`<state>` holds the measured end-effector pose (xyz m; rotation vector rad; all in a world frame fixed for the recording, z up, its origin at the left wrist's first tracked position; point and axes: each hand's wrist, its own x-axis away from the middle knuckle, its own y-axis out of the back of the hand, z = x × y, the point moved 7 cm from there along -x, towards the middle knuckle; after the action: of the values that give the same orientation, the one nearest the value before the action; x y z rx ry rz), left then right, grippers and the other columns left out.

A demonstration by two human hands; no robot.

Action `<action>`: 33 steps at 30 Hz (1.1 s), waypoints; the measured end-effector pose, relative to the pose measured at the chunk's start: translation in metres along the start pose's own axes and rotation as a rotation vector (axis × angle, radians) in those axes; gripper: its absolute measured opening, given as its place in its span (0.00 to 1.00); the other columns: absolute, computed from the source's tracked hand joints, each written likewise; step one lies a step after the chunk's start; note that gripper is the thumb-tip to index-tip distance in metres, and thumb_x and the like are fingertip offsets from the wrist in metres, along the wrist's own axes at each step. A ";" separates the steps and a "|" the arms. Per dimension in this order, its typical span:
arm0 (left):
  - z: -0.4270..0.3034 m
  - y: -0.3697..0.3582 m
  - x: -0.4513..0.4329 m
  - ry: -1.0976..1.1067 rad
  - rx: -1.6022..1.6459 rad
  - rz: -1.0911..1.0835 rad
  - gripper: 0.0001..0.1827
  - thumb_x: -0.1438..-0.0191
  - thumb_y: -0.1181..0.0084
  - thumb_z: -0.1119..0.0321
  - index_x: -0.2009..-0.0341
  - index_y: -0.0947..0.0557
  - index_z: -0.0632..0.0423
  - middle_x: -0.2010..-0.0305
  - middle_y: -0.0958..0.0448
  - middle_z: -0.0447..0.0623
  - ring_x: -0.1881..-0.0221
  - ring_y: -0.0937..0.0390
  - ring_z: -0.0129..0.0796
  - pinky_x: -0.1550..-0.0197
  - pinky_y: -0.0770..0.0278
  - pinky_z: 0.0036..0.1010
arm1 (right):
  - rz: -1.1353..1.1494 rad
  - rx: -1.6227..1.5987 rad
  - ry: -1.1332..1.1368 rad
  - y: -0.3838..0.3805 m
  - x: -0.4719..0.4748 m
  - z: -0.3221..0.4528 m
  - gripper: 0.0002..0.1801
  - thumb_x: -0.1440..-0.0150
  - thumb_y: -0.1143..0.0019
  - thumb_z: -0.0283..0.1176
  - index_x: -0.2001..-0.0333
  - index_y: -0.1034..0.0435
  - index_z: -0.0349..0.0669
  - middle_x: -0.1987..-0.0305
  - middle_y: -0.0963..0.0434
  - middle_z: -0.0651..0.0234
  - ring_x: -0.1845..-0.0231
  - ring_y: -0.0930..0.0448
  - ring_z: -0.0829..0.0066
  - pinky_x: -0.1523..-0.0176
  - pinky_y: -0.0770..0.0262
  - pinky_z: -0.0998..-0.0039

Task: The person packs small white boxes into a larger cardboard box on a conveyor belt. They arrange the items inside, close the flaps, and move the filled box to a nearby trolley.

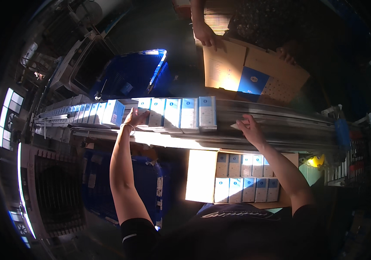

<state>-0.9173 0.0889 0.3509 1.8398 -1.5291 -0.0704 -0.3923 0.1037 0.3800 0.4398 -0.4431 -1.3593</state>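
Observation:
On the conveyor, my left hand rests against the left end of a group of blue-and-white cartons; whether it grips the end carton is unclear. Further left, a long row of like cartons stands close together. My right hand is over the conveyor belt, right of the group, with a small pale piece pinched between its fingers. Below it, close to my body, an open cardboard box holds two rows of the same cartons. My right forearm hides part of the box.
Across the conveyor a co-worker's hands hold a cardboard box with a blue printed panel. A blue plastic crate stands beyond the belt, another on my side at the left. The conveyor's metal edge runs between me and the cartons.

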 end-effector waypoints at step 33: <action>-0.105 -0.318 0.226 -0.185 -0.923 0.131 0.28 0.46 0.50 0.42 0.59 0.20 0.55 0.67 0.21 0.55 0.60 0.22 0.45 0.56 0.27 0.35 | 0.355 1.115 0.121 0.074 0.153 -0.136 0.14 0.44 0.48 0.37 0.65 0.25 0.36 0.70 0.21 0.59 0.66 0.19 0.63 0.65 0.24 0.65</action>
<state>-0.5374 -0.0483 0.3404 1.0091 -1.3829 -0.7661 -0.2339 -0.0300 0.3132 1.2730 -1.1139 -0.6299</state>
